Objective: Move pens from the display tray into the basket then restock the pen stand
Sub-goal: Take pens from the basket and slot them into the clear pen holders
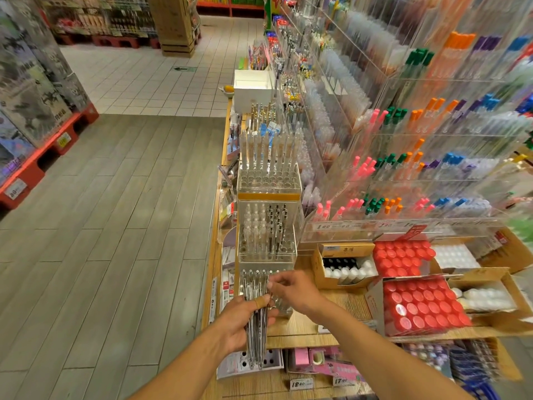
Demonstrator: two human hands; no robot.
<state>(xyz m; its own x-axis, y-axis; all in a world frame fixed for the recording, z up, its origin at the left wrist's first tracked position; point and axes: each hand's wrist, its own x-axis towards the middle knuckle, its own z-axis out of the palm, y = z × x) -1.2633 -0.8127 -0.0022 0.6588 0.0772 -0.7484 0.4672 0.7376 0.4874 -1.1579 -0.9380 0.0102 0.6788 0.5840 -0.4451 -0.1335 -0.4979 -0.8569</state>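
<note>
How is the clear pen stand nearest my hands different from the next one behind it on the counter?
The nearest pen stand shows mostly empty holes; the second pen stand is well stocked. The nearest one's few pens stand along its back row, while the second holds clear pens on its left and dark ones on its right. Both hands work at the nearest stand, the left hand gripping a bundle of pens, the right hand pinching one; the second is untouched. Both are clear acrylic blocks.

Two white price tags [320, 382] are seen on the front edge of the lower shelf [253, 385]; "12.80" and "17.90" can be read, though the blur may hide the true digits. "1.00" is seen on the clear rack's price strip [375, 226].
</note>
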